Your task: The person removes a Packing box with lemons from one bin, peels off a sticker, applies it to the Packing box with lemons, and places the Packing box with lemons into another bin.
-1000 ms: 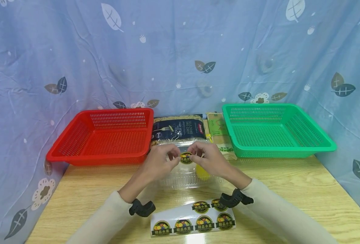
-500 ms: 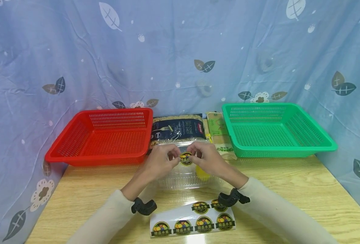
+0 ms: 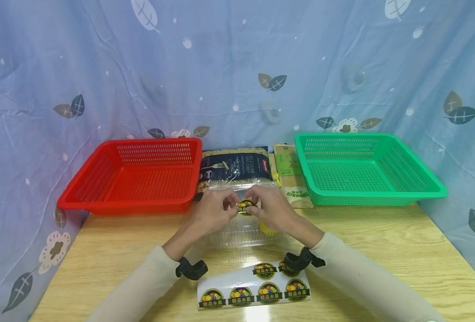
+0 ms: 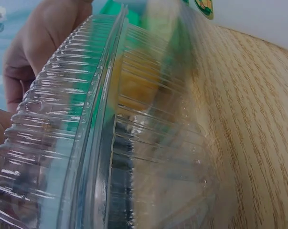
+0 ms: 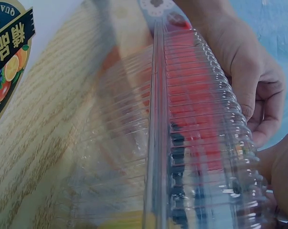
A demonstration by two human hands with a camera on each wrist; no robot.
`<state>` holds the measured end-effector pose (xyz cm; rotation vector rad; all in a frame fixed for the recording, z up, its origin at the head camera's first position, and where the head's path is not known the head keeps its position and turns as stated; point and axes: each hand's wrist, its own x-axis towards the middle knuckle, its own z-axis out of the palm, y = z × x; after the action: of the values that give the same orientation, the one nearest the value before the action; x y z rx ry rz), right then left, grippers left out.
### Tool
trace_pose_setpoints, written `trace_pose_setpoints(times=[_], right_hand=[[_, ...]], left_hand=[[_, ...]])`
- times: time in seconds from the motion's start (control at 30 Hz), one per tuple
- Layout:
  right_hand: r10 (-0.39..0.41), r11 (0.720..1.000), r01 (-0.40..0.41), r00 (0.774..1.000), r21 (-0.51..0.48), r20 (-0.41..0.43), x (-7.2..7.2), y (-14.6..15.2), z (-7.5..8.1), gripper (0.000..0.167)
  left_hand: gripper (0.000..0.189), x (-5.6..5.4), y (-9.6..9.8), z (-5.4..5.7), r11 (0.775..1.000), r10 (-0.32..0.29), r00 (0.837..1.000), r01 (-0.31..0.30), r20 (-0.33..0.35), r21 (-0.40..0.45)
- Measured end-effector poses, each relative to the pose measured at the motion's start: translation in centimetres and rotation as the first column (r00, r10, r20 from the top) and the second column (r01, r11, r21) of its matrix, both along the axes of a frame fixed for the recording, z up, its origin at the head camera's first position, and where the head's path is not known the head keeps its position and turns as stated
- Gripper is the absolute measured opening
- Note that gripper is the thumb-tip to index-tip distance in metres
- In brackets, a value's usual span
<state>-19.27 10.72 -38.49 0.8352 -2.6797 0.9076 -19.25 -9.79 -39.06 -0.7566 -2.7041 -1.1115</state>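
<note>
A round black-and-gold fruit sticker (image 3: 244, 206) is pinched by its two sides between my hands. My left hand (image 3: 214, 211) holds the left edge with thumb and fingertips; my right hand (image 3: 274, 209) holds the right edge the same way. Directly beneath is a closed, clear plastic clamshell container (image 3: 237, 238) with a yellow object (image 3: 267, 229) inside its right part. Whether the sticker touches the lid cannot be made out. Both wrist views show the ribbed side of the container, also the container (image 4: 53, 124) in the left one. Nearer me lies a sheet of the same stickers (image 3: 241, 285).
On the left stands a red basket (image 3: 128, 207), on the right a green basket (image 3: 374, 197). Between them, behind the container, lie a pasta bag (image 3: 237, 165) and a brown-and-green packet (image 3: 291, 174). A patterned blue curtain (image 3: 221, 67) hangs behind the wooden table (image 3: 362, 250).
Both hands stay over the container with the sticker between them. The sticker's near edge now looks slightly curled or tilted. The head view has shifted a little.
</note>
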Motion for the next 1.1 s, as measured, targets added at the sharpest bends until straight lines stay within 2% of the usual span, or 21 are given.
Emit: trace_pose_setpoints(times=[0.13, 0.37, 0.57, 0.8, 1.1], right_hand=[[-0.037, 0.999, 0.036, 0.999, 0.03, 0.038, -0.1, 0.0, 0.1, 0.026], [-0.067, 0.998, 0.065, 0.992, 0.023, 0.106, -0.4, 0.0, 0.2, 0.024], [-0.12, 0.992, 0.111, 0.981, 0.062, 0.153, -1.2, -0.3, 0.7, 0.021], [-0.18, 0.982, 0.161, 0.953, 0.099, 0.242, -2.0, -0.7, 1.2, 0.021], [-0.166, 0.985, 0.148, 0.944, 0.084, 0.286, -2.4, -0.7, 1.2, 0.017]], left_hand=[[0.015, -0.1, 0.1, 0.0, 1.0, 0.005, 1.0, -0.004, 0.024, -0.025], [0.015, -0.3, 0.2, 0.0, 0.997, 0.006, 1.0, -0.004, 0.025, -0.079], [0.017, -0.5, 0.2, 0.1, 0.999, -0.003, 1.0, 0.004, 0.026, -0.054], [0.014, -0.7, 0.2, 0.2, 0.999, -0.003, 0.999, 0.005, 0.044, -0.049], [0.012, -0.6, -0.2, 0.2, 0.999, -0.002, 0.998, 0.004, 0.063, -0.036]])
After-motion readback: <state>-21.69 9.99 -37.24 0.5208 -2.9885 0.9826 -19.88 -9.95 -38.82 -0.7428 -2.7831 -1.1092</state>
